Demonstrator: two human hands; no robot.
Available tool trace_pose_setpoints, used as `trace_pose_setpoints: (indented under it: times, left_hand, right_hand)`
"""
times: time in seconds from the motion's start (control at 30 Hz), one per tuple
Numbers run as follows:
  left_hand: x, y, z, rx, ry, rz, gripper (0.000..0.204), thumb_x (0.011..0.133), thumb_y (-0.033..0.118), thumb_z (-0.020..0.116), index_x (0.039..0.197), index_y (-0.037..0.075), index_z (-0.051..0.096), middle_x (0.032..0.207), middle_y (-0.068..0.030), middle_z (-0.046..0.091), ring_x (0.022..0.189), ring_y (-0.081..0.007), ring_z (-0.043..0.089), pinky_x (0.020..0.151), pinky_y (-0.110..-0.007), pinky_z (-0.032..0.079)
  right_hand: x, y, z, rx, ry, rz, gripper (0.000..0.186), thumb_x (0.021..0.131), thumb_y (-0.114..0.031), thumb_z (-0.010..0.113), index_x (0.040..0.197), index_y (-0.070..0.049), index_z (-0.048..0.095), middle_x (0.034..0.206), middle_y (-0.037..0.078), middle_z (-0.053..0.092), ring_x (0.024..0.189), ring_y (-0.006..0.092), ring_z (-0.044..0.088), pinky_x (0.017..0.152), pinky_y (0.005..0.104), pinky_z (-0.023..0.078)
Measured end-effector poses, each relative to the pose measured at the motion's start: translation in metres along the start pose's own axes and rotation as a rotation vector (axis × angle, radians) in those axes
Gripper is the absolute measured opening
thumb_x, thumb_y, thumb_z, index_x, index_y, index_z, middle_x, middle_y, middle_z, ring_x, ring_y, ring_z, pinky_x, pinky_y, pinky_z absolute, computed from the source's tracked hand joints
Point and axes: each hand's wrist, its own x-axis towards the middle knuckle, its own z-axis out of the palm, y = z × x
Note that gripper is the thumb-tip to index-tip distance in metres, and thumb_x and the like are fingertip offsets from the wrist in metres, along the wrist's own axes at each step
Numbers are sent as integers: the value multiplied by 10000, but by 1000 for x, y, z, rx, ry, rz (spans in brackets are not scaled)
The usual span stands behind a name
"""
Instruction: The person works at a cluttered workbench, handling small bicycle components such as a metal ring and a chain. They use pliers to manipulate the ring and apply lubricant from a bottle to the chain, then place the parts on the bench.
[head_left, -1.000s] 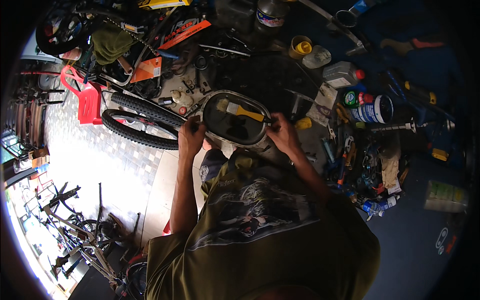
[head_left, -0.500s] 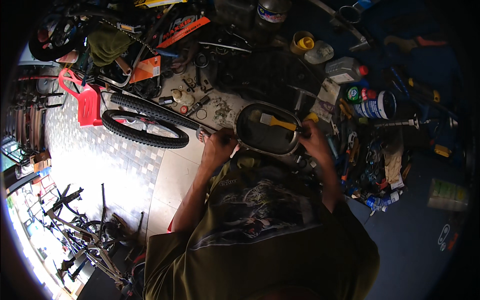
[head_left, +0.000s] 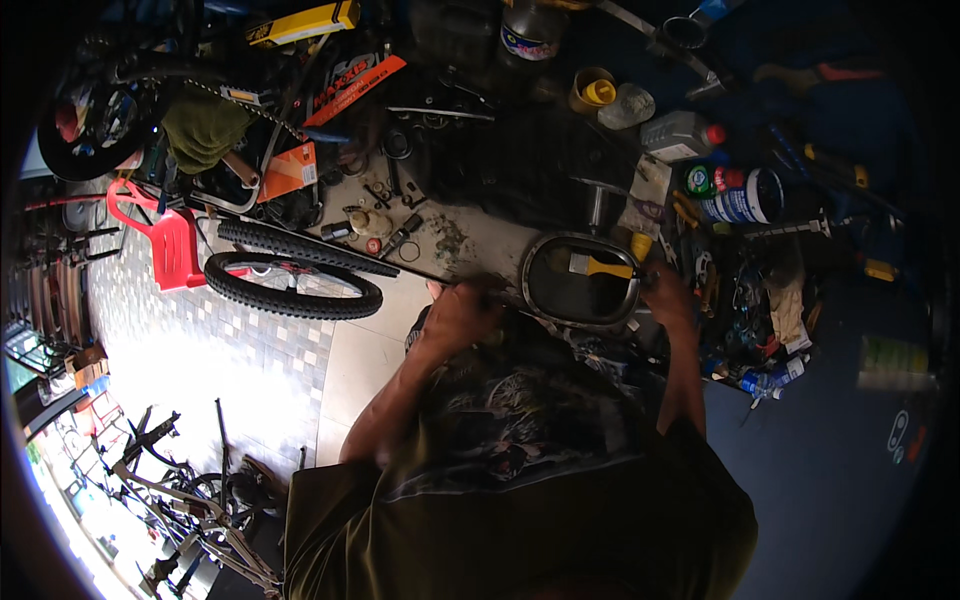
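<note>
An oval basin with a pale rim (head_left: 528,272) stands at the front of the cluttered bench, with dark contents inside. Across its opening lies a paintbrush (head_left: 606,268) with a yellow handle and pale bristles. My right hand (head_left: 668,297) is closed at the basin's right rim, beside the end of the brush handle. Left of the basin and apart from it, in front of my shirt, is my left hand (head_left: 458,318). Its fingers are curled together; a dark shape is at them, too dim to name.
Bicycle tyres (head_left: 295,285) and a red plastic chair (head_left: 175,245) are on the left. Small parts and tools (head_left: 400,235) lie on the bench. A grey bottle with a red cap (head_left: 682,137), a white-and-blue tub (head_left: 745,197) and mixed hand tools (head_left: 740,290) crowd the right side.
The basin and its brush have shifted right, along with my right hand. My left hand has come away from the basin's left side, down toward my shirt. The view has shifted slightly.
</note>
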Motion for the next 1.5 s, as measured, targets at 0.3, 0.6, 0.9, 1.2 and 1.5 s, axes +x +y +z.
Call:
trace_pose_setpoints:
  times: [0.3,0.6,0.9,1.2,1.5]
  left_hand:
    - [61,41,-159,460,205,446,127,823,135,747,943,92,746,852,-137,721,744,-305,719,647,-417,550]
    - [184,-14,-185,1048,-156,608,345,834,69,651,1153,188,710,1289,-101,610,937,-355,716,829,-453,591]
    - [159,-26,-220,976,-127,671,249,853,116,664,1084,175,736,1335,-56,592,1149,-305,639,878,-438,563]
    - [125,-69,-237,874,-123,626,163,794,85,720,921,178,760,1239,-3,618,1122,-277,642,869,-412,584]
    - [125,-77,-233,888,-155,573,186,755,74,722,904,177,766,1174,5,636,1136,-264,628,904,-404,581]
  right_hand:
    - [-10,-176,-20,9,267,-245,359,921,-344,702,1216,-153,632,956,98,742,893,316,729,758,428,560]
    - [27,-295,91,12,375,-521,236,902,-216,675,1112,-108,675,1046,114,634,970,301,675,756,426,587]
    - [16,-292,96,-1,530,-638,158,873,-159,680,1019,-99,678,991,84,613,989,275,593,752,413,542]
    - [9,-293,110,28,439,-683,91,905,-150,630,957,-85,666,922,74,625,973,281,573,845,433,453]
    - [24,-293,99,167,202,-649,156,908,-220,648,1019,-114,680,945,91,626,937,319,648,785,469,521]
